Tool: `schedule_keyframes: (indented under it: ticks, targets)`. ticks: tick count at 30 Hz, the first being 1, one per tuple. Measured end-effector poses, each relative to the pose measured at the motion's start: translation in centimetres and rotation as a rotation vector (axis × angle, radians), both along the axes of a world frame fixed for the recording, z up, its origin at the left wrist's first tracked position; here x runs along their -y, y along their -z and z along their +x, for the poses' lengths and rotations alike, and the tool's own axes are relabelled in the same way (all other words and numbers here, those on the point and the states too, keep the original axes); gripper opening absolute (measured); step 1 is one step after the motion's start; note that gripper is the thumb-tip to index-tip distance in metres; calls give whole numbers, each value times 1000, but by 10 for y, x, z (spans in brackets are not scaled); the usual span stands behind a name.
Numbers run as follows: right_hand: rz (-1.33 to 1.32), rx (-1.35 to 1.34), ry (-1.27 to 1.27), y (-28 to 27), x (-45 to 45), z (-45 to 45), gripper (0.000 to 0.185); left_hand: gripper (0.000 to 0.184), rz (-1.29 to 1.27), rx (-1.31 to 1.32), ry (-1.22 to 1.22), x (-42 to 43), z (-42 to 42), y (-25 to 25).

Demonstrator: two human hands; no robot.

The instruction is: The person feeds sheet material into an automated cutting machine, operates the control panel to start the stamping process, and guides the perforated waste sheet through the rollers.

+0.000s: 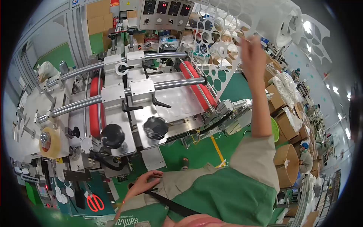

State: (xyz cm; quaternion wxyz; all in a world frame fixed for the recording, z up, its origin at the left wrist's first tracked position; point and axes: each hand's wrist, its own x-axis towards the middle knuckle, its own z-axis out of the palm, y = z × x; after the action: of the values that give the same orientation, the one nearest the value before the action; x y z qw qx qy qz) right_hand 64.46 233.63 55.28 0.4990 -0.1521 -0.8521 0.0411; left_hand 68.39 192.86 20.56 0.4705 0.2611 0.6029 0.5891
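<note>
Right hand (252, 53): raised, fingers curled near the perforated web (224, 46); blur hides any pinch.
Left hand (147, 182): loosely spread at the waist.
Perforated web: hangs beside a red roller (204, 94); likely best guided gently.

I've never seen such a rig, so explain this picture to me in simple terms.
There is no robot here: a person works bare-handed, seen from a camera worn on the head. In front stands a metal machine with red rollers and black knobs, and a control panel above. Between the rollers lies a flat metal plate. The raised right hand is at the edge of a white sheet full of round holes; blur hides whether it pinches it. The left hand is low by the waist, fingers loosely bent, with nothing visible in it. Red-handled scissors are at lower left.
</note>
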Motion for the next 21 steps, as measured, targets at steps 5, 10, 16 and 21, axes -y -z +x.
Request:
schedule_keyframes:
  ticks: [5,10,16,21]
  targets:
    - [-125,-6,297,85,-177,41,31,33,-55,-45,-117,-38,9,-1]
    - [-126,778,26,209,-319,-16,31,33,-69,-58,-188,-100,15,-19]
    - [-481,934,-42,193,-339,-62,22,36,-95,-187,-154,-162,17,-10]
    - [-814,884,-215,212,-359,-76,48,35,-151,-200,-250,-164,30,-10]
